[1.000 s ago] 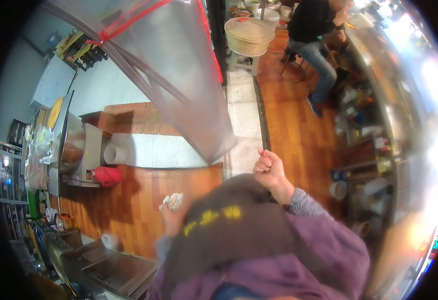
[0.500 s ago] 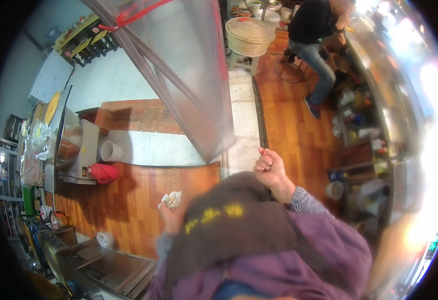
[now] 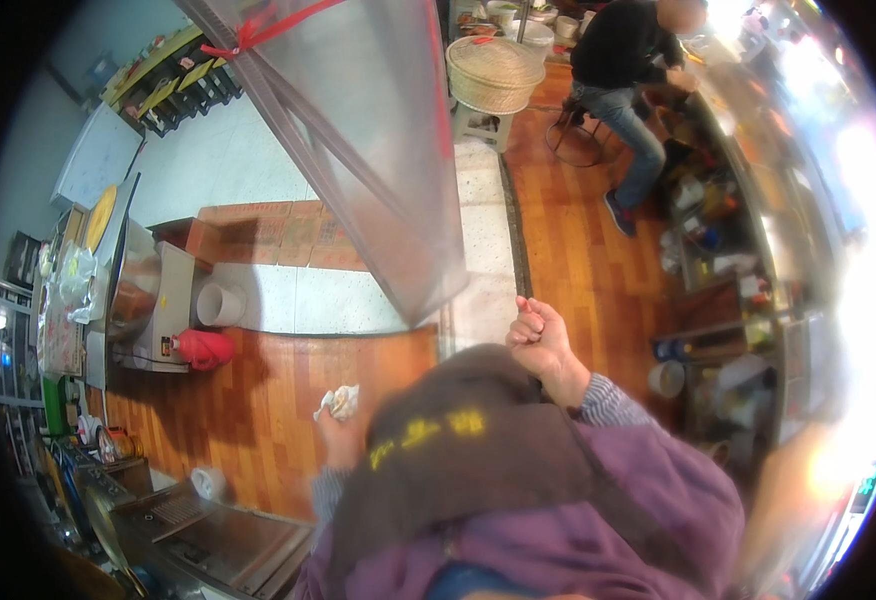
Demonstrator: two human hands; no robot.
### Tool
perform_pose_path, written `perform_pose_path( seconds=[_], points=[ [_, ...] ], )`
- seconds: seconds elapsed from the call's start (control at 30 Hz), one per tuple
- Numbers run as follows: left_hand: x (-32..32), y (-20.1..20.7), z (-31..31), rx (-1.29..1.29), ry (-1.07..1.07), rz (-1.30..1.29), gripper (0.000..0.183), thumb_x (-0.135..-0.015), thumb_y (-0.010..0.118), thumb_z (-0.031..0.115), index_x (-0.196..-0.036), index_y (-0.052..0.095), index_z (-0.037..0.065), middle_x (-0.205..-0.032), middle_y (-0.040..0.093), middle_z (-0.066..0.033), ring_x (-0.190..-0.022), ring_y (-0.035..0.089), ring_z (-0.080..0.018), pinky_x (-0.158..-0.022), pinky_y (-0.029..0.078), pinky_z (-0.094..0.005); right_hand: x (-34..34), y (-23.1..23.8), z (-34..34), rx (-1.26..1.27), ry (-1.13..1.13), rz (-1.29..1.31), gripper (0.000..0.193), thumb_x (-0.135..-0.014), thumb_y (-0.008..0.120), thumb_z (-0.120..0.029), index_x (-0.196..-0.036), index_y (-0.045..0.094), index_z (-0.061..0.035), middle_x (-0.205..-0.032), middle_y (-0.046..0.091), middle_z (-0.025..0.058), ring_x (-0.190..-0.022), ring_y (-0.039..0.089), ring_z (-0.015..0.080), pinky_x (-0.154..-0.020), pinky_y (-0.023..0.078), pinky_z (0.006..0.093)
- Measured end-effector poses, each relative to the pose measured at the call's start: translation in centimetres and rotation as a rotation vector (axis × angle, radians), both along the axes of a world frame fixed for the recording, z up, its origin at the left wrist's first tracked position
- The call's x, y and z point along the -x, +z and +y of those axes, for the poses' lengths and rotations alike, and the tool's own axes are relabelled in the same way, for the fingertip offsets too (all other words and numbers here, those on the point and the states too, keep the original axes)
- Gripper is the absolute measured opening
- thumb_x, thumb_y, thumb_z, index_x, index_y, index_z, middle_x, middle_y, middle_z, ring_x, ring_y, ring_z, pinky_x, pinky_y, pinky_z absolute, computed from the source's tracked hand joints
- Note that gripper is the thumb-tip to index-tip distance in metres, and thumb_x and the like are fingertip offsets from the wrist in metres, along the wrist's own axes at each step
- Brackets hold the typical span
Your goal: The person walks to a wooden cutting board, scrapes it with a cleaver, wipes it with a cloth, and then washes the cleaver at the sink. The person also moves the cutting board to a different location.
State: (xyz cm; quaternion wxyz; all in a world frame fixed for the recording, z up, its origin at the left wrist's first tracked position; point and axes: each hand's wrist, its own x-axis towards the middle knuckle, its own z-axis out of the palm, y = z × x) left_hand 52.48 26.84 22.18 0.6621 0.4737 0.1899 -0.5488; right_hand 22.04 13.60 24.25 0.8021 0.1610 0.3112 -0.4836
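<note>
L hand point(image 3: 336, 432) grip pinching crumpled white wad point(image 3: 339, 401), wad sits above fingers, away from body. R hand point(image 3: 541, 338) fisted, nothing visible in it, well apart.

We hold our right hand point(image 3: 541, 340) up in a loose fist, fingers point(image 3: 526, 322) curled in. Our left hand point(image 3: 339, 432) is lower, close to our chest, fingers closed tight. Both arms are bent.
</note>
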Motion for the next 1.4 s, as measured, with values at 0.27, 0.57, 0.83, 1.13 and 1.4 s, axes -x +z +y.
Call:
perform_pose_path(
  seconds=[0.27, 0.57, 0.83, 1.13, 1.4],
  points=[
    [-0.2, 0.0, 0.2, 0.048, -0.046, -0.03, 0.024, -0.091, 0.037, 0.014, -0.102, 0.055, 0.001, -0.102, 0.062, -0.0129, -0.094, 0.061, -0.0256, -0.083, 0.051, -0.038, -0.1, -0.1, 0.3, 0.014, -0.01, 0.0, 0.006, -0.083, 0.051, -0.014, -0.083, 0.053, -0.0081, -0.047, 0.026, -0.0062, -0.042, 0.025, 0.008, -0.045, 0.024, 0.0222],
    [-0.7, -1.0, 0.4, 0.038, -0.053, -0.066, 0.025, -0.092, 0.038, 0.015, -0.103, 0.055, 0.001, -0.103, 0.061, -0.0133, -0.095, 0.06, -0.0265, -0.084, 0.05, -0.0393, -0.3, -0.4, 0.3, 0.03, -0.005, -0.008, 0.006, -0.084, 0.052, -0.013, -0.081, 0.051, -0.0082, -0.047, 0.026, -0.006, -0.042, 0.025, 0.0079, -0.044, 0.023, 0.0221],
    [-1.1, -1.7, 0.5, 0.019, -0.03, -0.081, 0.025, -0.092, 0.038, 0.015, -0.104, 0.055, 0.001, -0.104, 0.06, -0.0138, -0.096, 0.059, -0.0273, -0.085, 0.05, -0.0404, -0.7, -0.4, 0.2, 0.035, -0.01, 0.024, 0.006, -0.083, 0.053, -0.013, -0.08, 0.05, -0.0083, -0.046, 0.025, -0.0059, -0.041, 0.024, 0.0081, -0.044, 0.022, 0.0225],
    [-1.9, -2.8, 0.4, -0.032, 0.192, -0.022, 0.026, -0.093, 0.039, 0.016, -0.106, 0.055, 0.001, -0.106, 0.059, -0.0143, -0.097, 0.058, -0.0283, -0.086, 0.049, -0.0417, -0.9, 0.2, -1.3, 0.139, 0.126, 0.086, 0.011, -0.087, 0.047, -0.013, -0.082, 0.053, -0.0067, -0.043, 0.028, -0.0079, -0.038, 0.025, 0.006, -0.042, 0.023, 0.0213],
    [-5.2, -14.8, 5.4, -0.087, 0.786, -0.003, 0.019, -0.094, 0.037, 0.012, -0.109, 0.045, 0.003, -0.104, 0.055, -0.0155, -0.097, 0.057, -0.0323, -0.084, 0.05, -0.0515, -4.5, -0.1, -1.8, 0.035, 0.368, 0.109, 0.018, -0.09, 0.045, -0.018, -0.088, 0.059, -0.006, -0.046, 0.027, -0.0077, -0.039, 0.025, 0.0062, -0.046, 0.026, 0.0219]
  ],
)
